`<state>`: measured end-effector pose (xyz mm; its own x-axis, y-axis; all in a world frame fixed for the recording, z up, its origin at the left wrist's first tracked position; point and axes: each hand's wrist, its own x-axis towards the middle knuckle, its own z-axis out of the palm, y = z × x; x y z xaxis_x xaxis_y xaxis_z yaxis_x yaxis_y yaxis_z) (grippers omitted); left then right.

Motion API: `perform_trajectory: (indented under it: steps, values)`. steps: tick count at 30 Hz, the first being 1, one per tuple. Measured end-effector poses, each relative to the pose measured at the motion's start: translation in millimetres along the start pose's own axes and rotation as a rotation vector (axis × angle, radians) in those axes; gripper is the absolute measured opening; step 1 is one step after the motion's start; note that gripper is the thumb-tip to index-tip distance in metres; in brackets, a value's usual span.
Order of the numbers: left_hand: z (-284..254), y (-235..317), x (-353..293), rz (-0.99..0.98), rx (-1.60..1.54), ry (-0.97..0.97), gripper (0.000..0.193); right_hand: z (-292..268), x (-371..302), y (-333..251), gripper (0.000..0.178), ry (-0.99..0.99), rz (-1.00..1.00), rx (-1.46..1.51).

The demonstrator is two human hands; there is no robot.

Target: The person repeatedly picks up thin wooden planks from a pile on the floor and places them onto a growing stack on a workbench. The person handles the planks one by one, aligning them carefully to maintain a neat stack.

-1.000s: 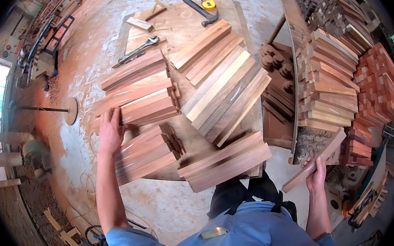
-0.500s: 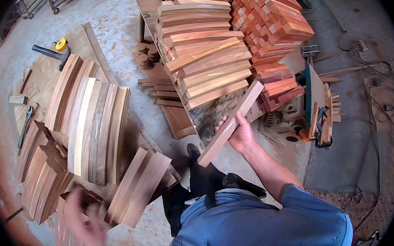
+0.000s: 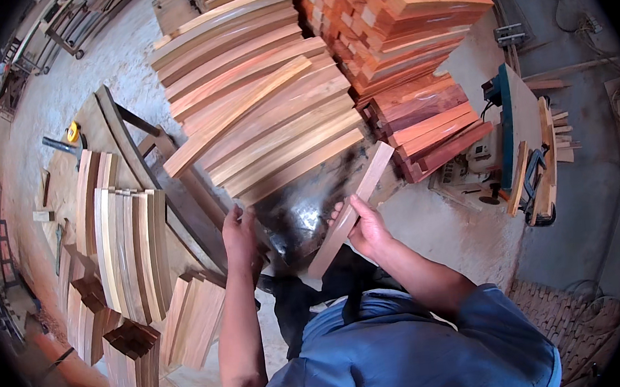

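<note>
My right hand (image 3: 371,234) grips a short, pale brown wooden piece (image 3: 376,171) near its middle, thumb on the near side and fingertips showing past the far side. The piece slants up to the right in front of my body. My left hand (image 3: 239,238) is raised beside the near corner of a large stack of curved wooden pieces (image 3: 273,104). Its fingers look curled together; a small dark spot shows at their tips, and I cannot make out what they hold. One loose piece (image 3: 240,115) lies slantwise across that stack.
Left of me, a low table (image 3: 107,112) bears upright curved pieces (image 3: 132,249), a hammer (image 3: 61,145) and a yellow tape measure (image 3: 73,131). Reddish blocks (image 3: 398,23) are piled high at the far right. A green-edged machine (image 3: 509,132) with a clamp (image 3: 535,174) stands farther right.
My left hand has moved from the pieces at the lower left over to the front of the large stack. My right hand still holds the wooden piece. The view has turned and shifted forward.
</note>
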<state>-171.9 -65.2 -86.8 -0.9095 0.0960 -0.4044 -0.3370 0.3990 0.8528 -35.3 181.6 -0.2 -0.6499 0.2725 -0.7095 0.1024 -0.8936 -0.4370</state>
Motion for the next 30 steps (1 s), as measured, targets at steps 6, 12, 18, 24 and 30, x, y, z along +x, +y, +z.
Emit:
perform_trajectory:
  steps: [6,12,18,24,30]
  values:
    - [30.7,42.3,7.0,-0.270,-0.171,-0.001,0.025,-28.0,8.8,-39.7,0.016,-0.019,-0.059,-0.020]
    - [37.2,41.7,5.0,-0.283,-0.355,0.027,0.024,-37.5,27.5,-45.5,0.024,-0.011,-0.046,-0.061]
    - [37.2,51.8,-12.4,-0.200,-0.062,0.018,0.025,-38.2,34.6,-42.0,0.024,0.017,-0.049,-0.082]
    - [58.8,21.8,-34.8,0.096,0.088,0.090,0.036,-42.9,33.4,-36.1,0.017,0.042,-0.057,-0.062]
    - [40.4,43.4,-44.0,0.045,0.606,-0.066,0.059,-54.3,26.4,-27.3,0.019,0.028,-0.057,-0.057]
